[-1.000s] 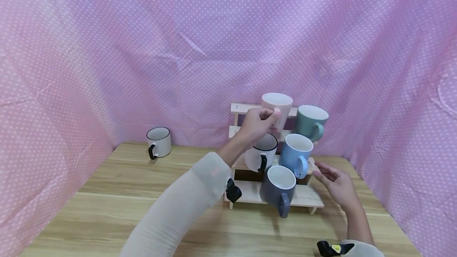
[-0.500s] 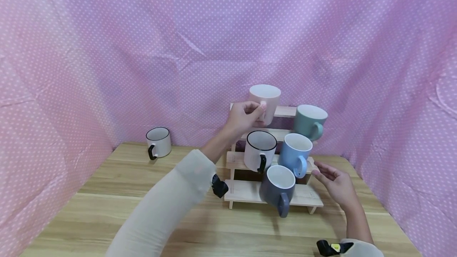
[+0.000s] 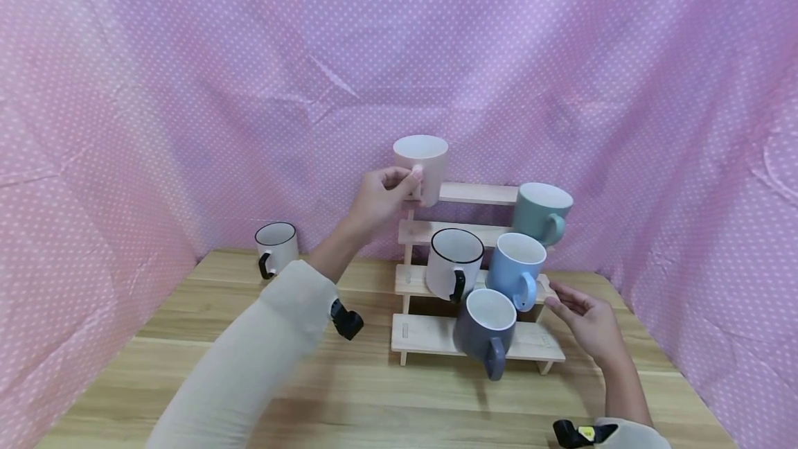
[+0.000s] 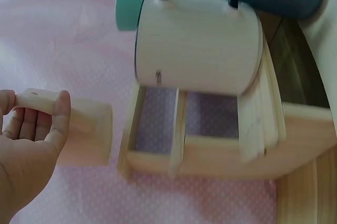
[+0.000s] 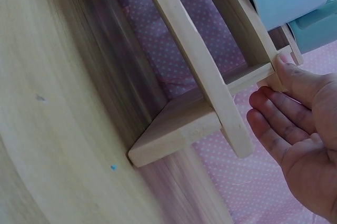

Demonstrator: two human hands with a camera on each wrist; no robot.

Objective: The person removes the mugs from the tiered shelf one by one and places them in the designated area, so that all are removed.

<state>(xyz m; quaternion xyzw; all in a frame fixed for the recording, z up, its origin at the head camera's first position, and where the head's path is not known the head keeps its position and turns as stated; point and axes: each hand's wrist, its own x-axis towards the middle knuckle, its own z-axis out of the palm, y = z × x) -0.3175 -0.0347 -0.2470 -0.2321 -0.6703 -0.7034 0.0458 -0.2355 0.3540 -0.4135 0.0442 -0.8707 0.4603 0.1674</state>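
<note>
In the head view my left hand [image 3: 382, 196] pinches the handle of a pale pink mug [image 3: 431, 175], held upright in the air by the top left of a stepped wooden rack [image 3: 430, 335]. The left wrist view shows thumb and fingers round that mug's handle, the pink mug [image 4: 92, 134] apart from the rack. My right hand [image 3: 589, 324] pinches the right end of a rack shelf, its thumb on the wood in the right wrist view. On the rack stand a green mug [image 3: 537, 210], a light blue mug [image 3: 514, 272], a white mug with black rim [image 3: 449, 272] and a dark grey mug [image 3: 483, 335].
Another white mug with a black rim and handle [image 3: 280, 255] stands at the back left of the wooden table [image 3: 206, 338]. A pink dotted cloth [image 3: 249, 89] hangs behind and at both sides. The rack's top shelf [image 3: 480, 192] is bare.
My left hand has carried the pink mug up and to the left, from over the rack's upper shelves to its top left corner. The right hand has stayed at the shelf end.
</note>
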